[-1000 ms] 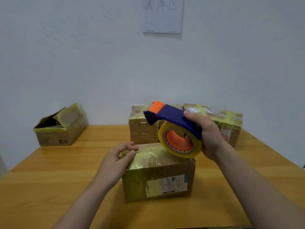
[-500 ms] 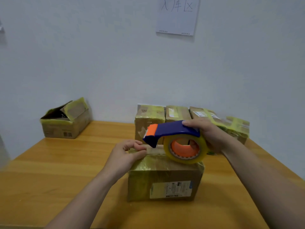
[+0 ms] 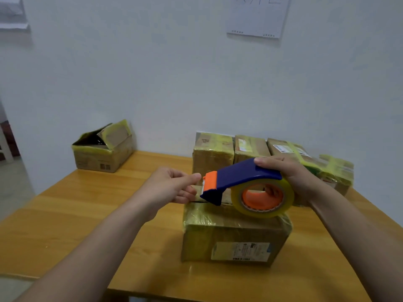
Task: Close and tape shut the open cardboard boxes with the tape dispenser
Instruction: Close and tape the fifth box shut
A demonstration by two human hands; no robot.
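While my right hand is curled round the blue handle of the tape dispenser, I see its roll of yellowish tape over the top of the nearest cardboard box, just right of centre frame on the wooden table. My left hand is at the dispenser's orange cutter end, fingers curled and thumb tip just beside the cutter; I cannot tell whether it pinches the tape's end. A shipping label faces me on the box's front. Behind it, right of centre, a row of taped boxes lines the wall, and an open box sits well apart at the table's far left corner.
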